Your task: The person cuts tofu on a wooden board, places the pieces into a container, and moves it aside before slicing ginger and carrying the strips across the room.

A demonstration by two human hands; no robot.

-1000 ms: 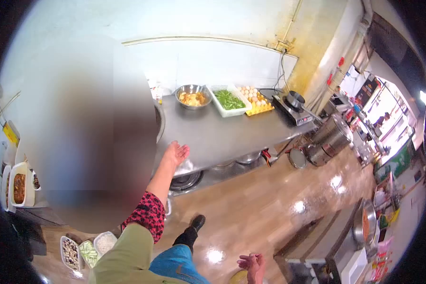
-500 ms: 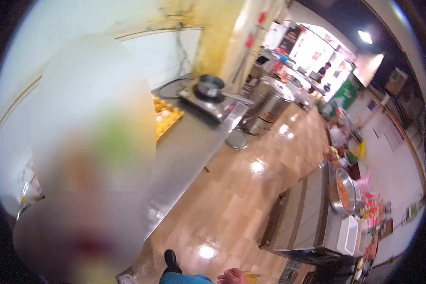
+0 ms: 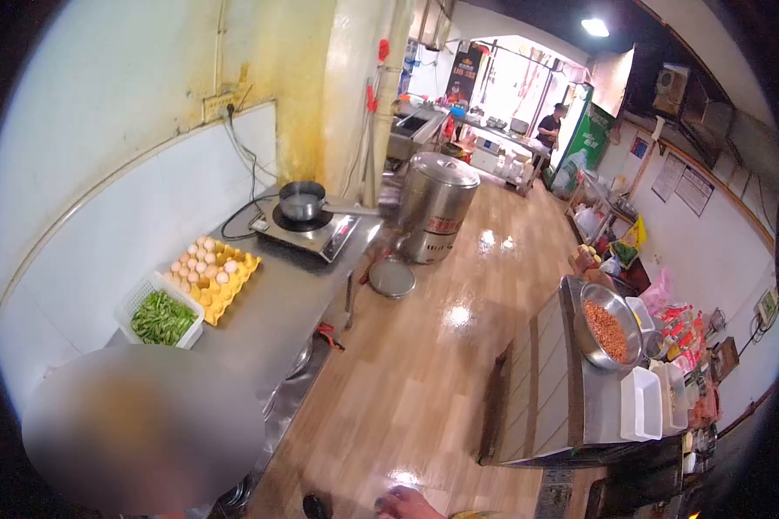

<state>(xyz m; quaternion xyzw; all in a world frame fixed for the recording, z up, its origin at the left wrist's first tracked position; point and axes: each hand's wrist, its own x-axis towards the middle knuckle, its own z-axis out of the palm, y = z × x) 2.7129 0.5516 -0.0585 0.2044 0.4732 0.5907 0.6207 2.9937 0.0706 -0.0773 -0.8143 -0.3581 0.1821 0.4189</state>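
My right hand point(image 3: 402, 502) shows at the bottom edge, over the wood-look floor. Its fingers are curled in and I see nothing in them; it touches no object. A dark shoe point(image 3: 317, 505) is just left of it. My left hand is out of view. On the steel counter to the left stand a white basket of green peppers point(image 3: 162, 318) and a yellow tray point(image 3: 243, 275) with several eggs. Further along, a small pot point(image 3: 302, 201) sits on an induction cooker point(image 3: 318, 235).
A tall steel drum point(image 3: 440, 208) stands beyond the counter, with a round lid point(image 3: 391, 278) near its foot. On the right-hand unit are a steel bowl of reddish-brown nuts or beans point(image 3: 606, 331) and a white bin point(image 3: 640, 404). A person point(image 3: 550, 127) is far back. A blurred patch hides the lower left.
The view has swung left and steadied, bringing the pepper basket and whole egg tray into sight. The large upper blurred patch is gone. My hand shifted slightly left in view.
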